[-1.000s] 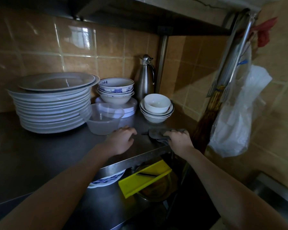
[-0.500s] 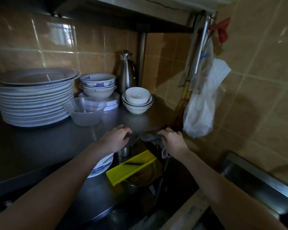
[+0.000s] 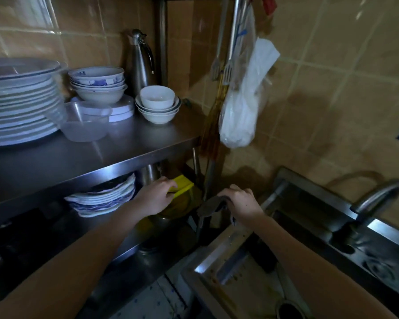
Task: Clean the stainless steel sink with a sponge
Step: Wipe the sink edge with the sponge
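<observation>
Looking down at steel rack point(image 3: 129, 148) on the left and sink point(image 3: 240, 284) lower right, faucet point(image 3: 376, 196) on its far rim. Upper shelf: plate stack point(image 3: 19, 107), bowls point(image 3: 97, 88), steel jug point(image 3: 139, 63). Left hand point(image 3: 156, 196) reaches under the upper shelf, fingers curled over near edge of yellow board point(image 3: 183, 184) on lower shelf. Right hand point(image 3: 242, 201) is closed around dark sponge point(image 3: 211, 206). Sponge droops from the fist between rack and sink's left rim, not in the basin.
</observation>
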`<state>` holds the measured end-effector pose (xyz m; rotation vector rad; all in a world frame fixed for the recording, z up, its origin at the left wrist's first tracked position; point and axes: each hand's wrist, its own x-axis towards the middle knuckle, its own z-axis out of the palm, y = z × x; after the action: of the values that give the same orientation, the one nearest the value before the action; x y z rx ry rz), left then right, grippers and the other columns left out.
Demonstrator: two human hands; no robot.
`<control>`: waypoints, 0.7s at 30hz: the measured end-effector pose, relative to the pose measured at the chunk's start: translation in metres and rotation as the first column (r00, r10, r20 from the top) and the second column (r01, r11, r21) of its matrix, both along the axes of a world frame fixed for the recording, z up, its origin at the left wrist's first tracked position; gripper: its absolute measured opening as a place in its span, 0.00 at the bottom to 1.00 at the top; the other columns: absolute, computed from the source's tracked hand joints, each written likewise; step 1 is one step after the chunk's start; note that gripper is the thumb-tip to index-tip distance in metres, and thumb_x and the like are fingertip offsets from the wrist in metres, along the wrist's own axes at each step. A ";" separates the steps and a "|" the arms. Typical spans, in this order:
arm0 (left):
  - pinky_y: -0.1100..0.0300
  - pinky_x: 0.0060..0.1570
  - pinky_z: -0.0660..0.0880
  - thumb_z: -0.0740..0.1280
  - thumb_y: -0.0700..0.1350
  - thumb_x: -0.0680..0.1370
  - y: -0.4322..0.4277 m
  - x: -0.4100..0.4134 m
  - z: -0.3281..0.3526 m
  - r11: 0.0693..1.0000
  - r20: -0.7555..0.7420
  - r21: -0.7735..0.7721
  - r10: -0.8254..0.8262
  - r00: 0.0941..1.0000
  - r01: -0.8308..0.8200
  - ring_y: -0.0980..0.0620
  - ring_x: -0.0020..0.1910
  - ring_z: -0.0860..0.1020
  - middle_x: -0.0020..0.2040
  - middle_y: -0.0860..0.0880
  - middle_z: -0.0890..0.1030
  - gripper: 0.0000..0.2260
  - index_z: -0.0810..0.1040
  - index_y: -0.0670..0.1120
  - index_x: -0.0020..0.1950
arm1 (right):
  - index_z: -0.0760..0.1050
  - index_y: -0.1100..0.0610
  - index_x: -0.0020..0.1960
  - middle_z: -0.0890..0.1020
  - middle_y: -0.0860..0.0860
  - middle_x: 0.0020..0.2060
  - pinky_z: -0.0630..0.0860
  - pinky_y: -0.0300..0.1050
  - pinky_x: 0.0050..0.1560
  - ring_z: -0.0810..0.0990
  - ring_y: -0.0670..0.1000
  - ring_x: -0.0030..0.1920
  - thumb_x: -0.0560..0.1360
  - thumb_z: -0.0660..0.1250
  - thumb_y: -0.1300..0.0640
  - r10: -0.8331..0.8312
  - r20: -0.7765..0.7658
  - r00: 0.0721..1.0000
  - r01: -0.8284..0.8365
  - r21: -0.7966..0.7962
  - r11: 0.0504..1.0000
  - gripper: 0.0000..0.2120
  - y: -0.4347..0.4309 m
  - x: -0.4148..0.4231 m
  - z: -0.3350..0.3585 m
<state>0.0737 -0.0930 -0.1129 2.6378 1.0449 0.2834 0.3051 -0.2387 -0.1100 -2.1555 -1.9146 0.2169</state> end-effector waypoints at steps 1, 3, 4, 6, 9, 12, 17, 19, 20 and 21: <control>0.51 0.60 0.71 0.61 0.45 0.78 -0.005 0.001 -0.007 1.000 -0.016 -0.020 -0.008 1.000 0.007 0.46 0.64 0.71 0.64 0.47 0.71 0.13 0.72 0.50 0.63 | 0.73 0.46 0.58 0.71 0.48 0.50 0.63 0.49 0.60 0.73 0.54 0.51 0.78 0.56 0.63 -0.009 -0.003 1.000 0.009 0.001 1.000 0.16 -0.005 0.001 -0.005; 0.51 0.61 0.70 0.61 0.46 0.78 -0.015 0.002 -0.021 0.999 -0.046 -0.041 -0.014 0.999 0.012 0.46 0.65 0.70 0.65 0.47 0.71 0.14 0.72 0.51 0.64 | 0.74 0.46 0.56 0.70 0.46 0.48 0.63 0.49 0.59 0.72 0.51 0.51 0.78 0.56 0.62 -0.013 -0.010 1.000 0.013 0.018 1.000 0.14 -0.014 0.002 -0.015; 0.51 0.61 0.70 0.61 0.46 0.78 -0.021 0.003 -0.029 0.999 -0.055 -0.049 -0.012 0.998 0.009 0.46 0.65 0.70 0.65 0.48 0.71 0.14 0.72 0.51 0.64 | 0.74 0.46 0.56 0.70 0.45 0.47 0.63 0.49 0.58 0.71 0.51 0.52 0.78 0.57 0.61 -0.017 -0.003 1.000 0.017 0.026 1.000 0.14 -0.017 0.002 -0.020; 0.50 0.60 0.70 0.61 0.46 0.78 -0.033 0.003 -0.045 0.997 -0.072 -0.076 0.002 0.997 -0.007 0.47 0.64 0.71 0.65 0.48 0.71 0.14 0.72 0.52 0.63 | 0.73 0.47 0.56 0.69 0.45 0.47 0.62 0.48 0.57 0.71 0.51 0.53 0.77 0.57 0.61 -0.043 0.015 0.999 0.043 0.027 0.999 0.13 -0.023 0.001 -0.031; 0.50 0.58 0.71 0.60 0.46 0.78 -0.046 0.003 -0.064 0.992 -0.098 -0.123 0.012 0.995 -0.024 0.47 0.63 0.72 0.64 0.49 0.71 0.13 0.71 0.52 0.63 | 0.73 0.47 0.57 0.69 0.45 0.48 0.61 0.47 0.55 0.72 0.54 0.51 0.77 0.57 0.61 -0.092 0.018 0.996 0.092 0.006 0.996 0.14 -0.031 -0.004 -0.046; 0.51 0.57 0.71 0.60 0.45 0.79 -0.057 0.001 -0.081 0.988 -0.095 -0.134 0.070 0.993 -0.082 0.48 0.62 0.73 0.64 0.49 0.71 0.14 0.71 0.51 0.64 | 0.73 0.47 0.59 0.73 0.48 0.53 0.62 0.50 0.59 0.73 0.54 0.53 0.77 0.58 0.62 -0.108 0.010 0.994 0.108 -0.017 0.994 0.15 -0.038 -0.007 -0.060; 0.52 0.59 0.69 0.59 0.45 0.79 -0.074 -0.008 -0.107 0.977 -0.116 -0.178 0.096 0.989 -0.116 0.47 0.62 0.72 0.65 0.49 0.70 0.14 0.70 0.51 0.64 | 0.73 0.48 0.60 0.75 0.48 0.56 0.62 0.51 0.64 0.73 0.54 0.56 0.78 0.58 0.62 -0.116 -0.032 0.993 0.115 -0.047 0.992 0.15 -0.050 -0.013 -0.082; 0.50 0.60 0.69 0.59 0.45 0.79 -0.077 -0.011 -0.115 0.974 -0.134 -0.192 0.094 0.986 -0.119 0.47 0.62 0.73 0.64 0.48 0.71 0.14 0.70 0.50 0.64 | 0.73 0.48 0.61 0.76 0.49 0.57 0.61 0.51 0.66 0.73 0.54 0.58 0.79 0.57 0.62 -0.127 -0.021 0.992 0.126 -0.067 0.990 0.15 -0.053 -0.017 -0.093; 0.49 0.60 0.70 0.59 0.45 0.79 -0.079 -0.012 -0.118 0.971 -0.136 -0.204 0.096 0.986 -0.122 0.46 0.61 0.73 0.64 0.48 0.71 0.13 0.71 0.50 0.64 | 0.73 0.48 0.62 0.76 0.49 0.58 0.61 0.52 0.66 0.73 0.55 0.58 0.79 0.57 0.62 -0.133 -0.006 0.991 0.132 -0.076 0.988 0.16 -0.055 -0.019 -0.098; 0.48 0.60 0.70 0.59 0.45 0.79 -0.082 -0.013 -0.122 0.969 -0.136 -0.213 0.099 0.986 -0.126 0.46 0.61 0.73 0.64 0.47 0.71 0.13 0.71 0.50 0.64 | 0.73 0.48 0.62 0.76 0.49 0.59 0.62 0.52 0.66 0.74 0.55 0.58 0.79 0.57 0.61 -0.144 0.004 0.989 0.144 -0.080 0.986 0.16 -0.056 -0.021 -0.104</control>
<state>0.0609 -0.1746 -0.2345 2.4271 1.1943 0.0227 0.2845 -0.2944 -0.2144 -2.3334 -1.7671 0.2724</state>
